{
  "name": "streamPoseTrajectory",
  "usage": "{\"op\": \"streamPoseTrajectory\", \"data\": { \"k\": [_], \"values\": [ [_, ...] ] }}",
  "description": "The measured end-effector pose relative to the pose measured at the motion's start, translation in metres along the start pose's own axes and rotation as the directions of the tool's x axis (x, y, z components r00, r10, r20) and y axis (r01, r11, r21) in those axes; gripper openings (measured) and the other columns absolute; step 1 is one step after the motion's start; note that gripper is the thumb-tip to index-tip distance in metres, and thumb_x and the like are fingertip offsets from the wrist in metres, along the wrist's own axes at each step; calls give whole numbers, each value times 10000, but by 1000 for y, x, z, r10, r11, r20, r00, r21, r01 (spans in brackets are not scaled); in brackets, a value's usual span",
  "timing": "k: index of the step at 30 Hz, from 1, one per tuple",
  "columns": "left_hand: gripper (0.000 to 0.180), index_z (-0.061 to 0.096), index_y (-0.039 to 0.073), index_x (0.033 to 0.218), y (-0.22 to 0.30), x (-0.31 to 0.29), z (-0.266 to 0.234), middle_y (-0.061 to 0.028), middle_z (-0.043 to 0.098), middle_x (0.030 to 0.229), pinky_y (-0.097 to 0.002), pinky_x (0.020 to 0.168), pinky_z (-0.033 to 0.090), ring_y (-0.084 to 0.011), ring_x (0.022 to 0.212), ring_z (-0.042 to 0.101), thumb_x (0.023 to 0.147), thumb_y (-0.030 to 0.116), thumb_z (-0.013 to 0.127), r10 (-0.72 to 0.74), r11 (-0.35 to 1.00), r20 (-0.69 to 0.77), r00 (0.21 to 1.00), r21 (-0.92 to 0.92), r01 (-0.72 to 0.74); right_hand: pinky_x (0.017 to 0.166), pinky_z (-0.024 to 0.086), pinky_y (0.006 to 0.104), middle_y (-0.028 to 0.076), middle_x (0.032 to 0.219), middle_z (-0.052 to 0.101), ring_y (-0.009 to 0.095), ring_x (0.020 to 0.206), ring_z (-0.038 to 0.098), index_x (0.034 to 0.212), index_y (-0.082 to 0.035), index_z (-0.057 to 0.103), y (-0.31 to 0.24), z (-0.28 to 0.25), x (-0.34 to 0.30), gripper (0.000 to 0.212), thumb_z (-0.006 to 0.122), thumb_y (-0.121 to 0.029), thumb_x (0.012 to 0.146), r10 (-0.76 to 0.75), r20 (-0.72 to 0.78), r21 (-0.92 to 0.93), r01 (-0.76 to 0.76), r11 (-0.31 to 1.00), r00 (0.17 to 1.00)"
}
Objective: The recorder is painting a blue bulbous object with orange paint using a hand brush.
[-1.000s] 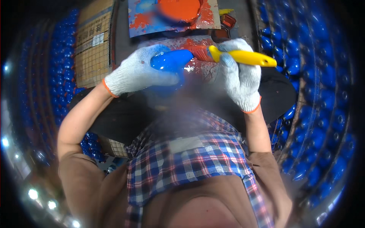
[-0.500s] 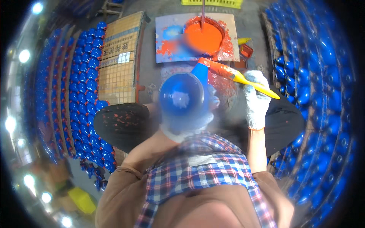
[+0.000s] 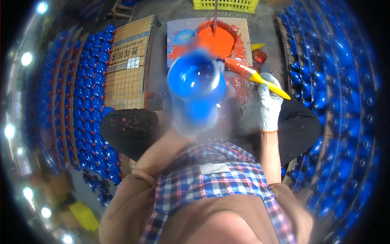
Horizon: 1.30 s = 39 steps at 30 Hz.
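My gloved left hand [image 3: 185, 127], blurred, grips a glossy blue rounded piece [image 3: 196, 79] from below, in front of my apron. Motion smears the blue piece, so its exact kind is unclear; a round, rim-like end faces up. In my right hand [image 3: 270, 97], which wears a white knitted glove, the fingers close around the yellow handle of a paintbrush [image 3: 260, 78]. Orange-red paint coats the brush head, which points left and lies at the blue piece's upper right edge. Whether the two touch cannot be made out. Beyond them stands a round tub of orange-red paint [image 3: 222, 42] with a thin stick upright in it.
A paint-splashed board [image 3: 241, 25] lies under the tub. Rows of blue pieces with red tips [image 3: 87, 91] fill racks on my left; more blue pieces [image 3: 343, 118] line my right. A wire-gridded tan panel [image 3: 129, 61] and a yellow crate [image 3: 225, 5] are farther off.
The blue piece has turned in my left hand and shifted up; its neck, seen before at the brush, no longer shows clearly. The brush and right hand have moved slightly down and left.
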<state>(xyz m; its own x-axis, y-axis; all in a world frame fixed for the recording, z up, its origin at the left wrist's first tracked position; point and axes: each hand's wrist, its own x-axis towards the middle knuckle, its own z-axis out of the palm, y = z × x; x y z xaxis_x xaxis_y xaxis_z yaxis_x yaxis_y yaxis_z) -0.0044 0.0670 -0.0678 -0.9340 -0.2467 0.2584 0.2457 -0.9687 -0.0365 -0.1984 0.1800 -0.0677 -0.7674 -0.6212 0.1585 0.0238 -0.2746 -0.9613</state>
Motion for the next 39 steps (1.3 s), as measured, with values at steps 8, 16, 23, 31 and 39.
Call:
{"op": "streamPoseTrajectory", "data": {
  "k": [8,16,23,31,39],
  "values": [
    [819,330,42,1388,35,44,97,-189,511,1285,-409,708,588,-309,993,638,855,647,474,308,916,-409,859,370,-153,674,490,214,95,1010,628,116,816,612,1195,0,529,-33,-9,10,295,571,-110,924,7,-123,-13,-9,1000,992],
    [645,412,67,1340,70,46,82,-164,580,1180,-350,487,570,-272,868,666,912,548,460,146,720,-535,832,634,281,540,401,185,14,721,611,48,586,508,1119,-1,595,-28,6,53,311,577,-257,944,65,-163,-134,-87,987,984],
    [554,457,82,1282,74,42,57,-151,627,1061,-297,443,551,-250,758,673,900,479,519,194,738,-704,683,563,371,663,488,331,125,796,668,222,704,636,972,0,639,32,36,110,320,671,-292,845,-123,-31,-582,82,809,992],
    [487,481,87,1255,89,37,57,-131,603,1133,-325,752,573,-208,944,644,900,410,567,279,689,-702,655,621,372,642,499,371,138,788,648,302,706,644,946,-44,614,61,51,115,307,675,-327,845,-193,143,-796,229,560,971],
    [729,430,36,1240,86,42,60,-145,535,1144,-387,844,511,-319,1030,561,639,173,817,162,-807,244,956,590,-14,712,504,377,172,853,668,325,812,658,996,-37,640,28,29,103,254,593,-268,903,-190,98,-770,195,607,977]
  ]
}}
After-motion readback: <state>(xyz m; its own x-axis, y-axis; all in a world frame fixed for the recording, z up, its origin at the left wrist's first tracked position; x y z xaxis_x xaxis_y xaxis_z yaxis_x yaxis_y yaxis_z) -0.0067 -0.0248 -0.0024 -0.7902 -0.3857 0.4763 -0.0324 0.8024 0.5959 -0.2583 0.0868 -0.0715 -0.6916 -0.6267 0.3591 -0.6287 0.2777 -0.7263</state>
